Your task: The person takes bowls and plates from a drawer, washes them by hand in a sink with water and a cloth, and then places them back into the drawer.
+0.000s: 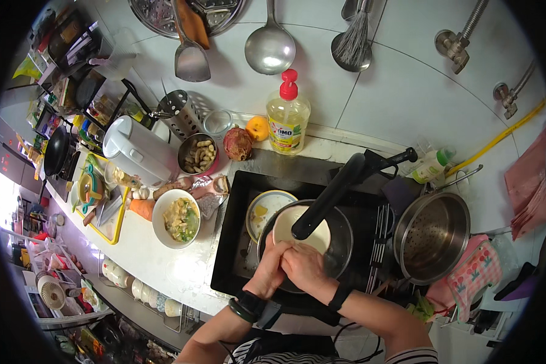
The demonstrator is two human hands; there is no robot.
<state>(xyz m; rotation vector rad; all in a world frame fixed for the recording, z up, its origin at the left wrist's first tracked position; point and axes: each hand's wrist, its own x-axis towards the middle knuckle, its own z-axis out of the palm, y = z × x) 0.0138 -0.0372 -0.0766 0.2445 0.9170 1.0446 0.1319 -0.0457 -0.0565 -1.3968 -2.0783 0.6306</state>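
Note:
In the black sink (pixel 225 245), a cream bowl (pixel 284 225) sits inside or just above a dark round pan (pixel 346 243). The black faucet (pixel 330 198) reaches over the bowl's mouth. My left hand (pixel 269 266) is at the bowl's near left side, with its fingers along the outer wall. Pressed against it, my right hand (pixel 305 267) has its fingers curled at the near rim. Whether the right hand grips anything is hidden. Behind the pan lies a blue-rimmed plate (pixel 255 207) with yellow scraps on it.
Left of the sink stand a bowl of soup with greens (pixel 180 219), a carrot (pixel 142 208), a peanut bowl (pixel 198 154) and a white electric kettle (pixel 139 152). An OMO bottle (pixel 287 123) is behind the sink. To the right sits a steel pot with holes (pixel 432 236) beside a metal rack (pixel 379 245).

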